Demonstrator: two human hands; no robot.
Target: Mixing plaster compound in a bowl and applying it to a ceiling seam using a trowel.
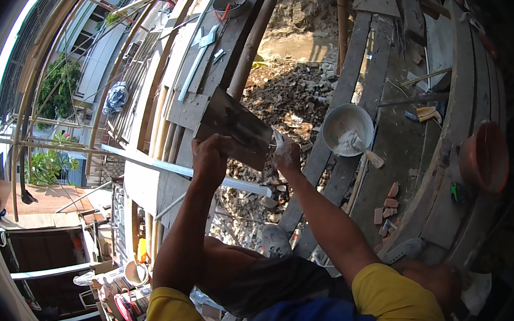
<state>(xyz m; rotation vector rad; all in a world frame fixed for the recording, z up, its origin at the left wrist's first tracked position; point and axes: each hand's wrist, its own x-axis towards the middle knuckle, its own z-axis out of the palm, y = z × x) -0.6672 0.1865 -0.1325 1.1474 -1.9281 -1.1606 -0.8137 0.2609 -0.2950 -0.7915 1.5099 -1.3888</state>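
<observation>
My left hand [211, 158] is closed on the near left edge of a dark, flat rectangular panel [236, 128], which is held tilted over a gap between planks. At the panel's right edge is my right hand [286, 155], its fingers curled and smeared with white. A whitish bit shows at those fingers, too small to name. Right of that hand, a metal bowl [331, 131] holds white paste [349, 142], and a trowel's wooden handle [375, 160] sticks out over its rim. Below the panel, a long pale metal bar [234, 184] runs past my left forearm.
Rubble [291, 99] lies below the gap between planks [332, 181]. Farther off are another bowl [230, 2] and a light blue square ruler [199, 58]. To the right sit broken brick pieces [389, 204], a reddish bucket [484, 159] and a green tape measure [455, 192].
</observation>
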